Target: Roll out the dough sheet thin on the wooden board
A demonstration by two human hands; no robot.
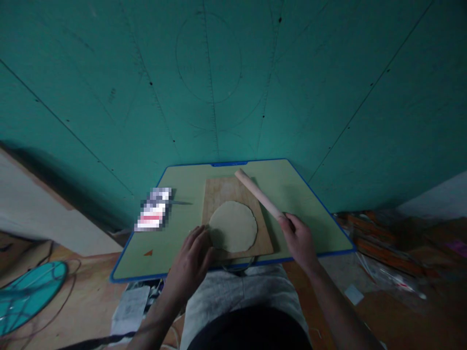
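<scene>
A flat, roughly round sheet of dough (234, 226) lies on a wooden board (219, 188). My right hand (299, 240) is closed around the near end of a wooden rolling pin (260, 195). The pin slants up and to the left, its far end over the board's upper right corner, apart from the dough. At the left edge of the dough and board is my left hand (193, 260), its fingers loosely bent and the thumb apart from them. Whether its fingertips touch the dough or only the board I cannot tell.
The board sits on a small pale-green table (310, 204) with a blue rim. On its left are a blurred-out packet (153, 210), a thin knife-like blade (180, 202) and a small orange triangle (148, 253). A green wall (226, 87) rises behind. Clutter (383, 253) lies at right.
</scene>
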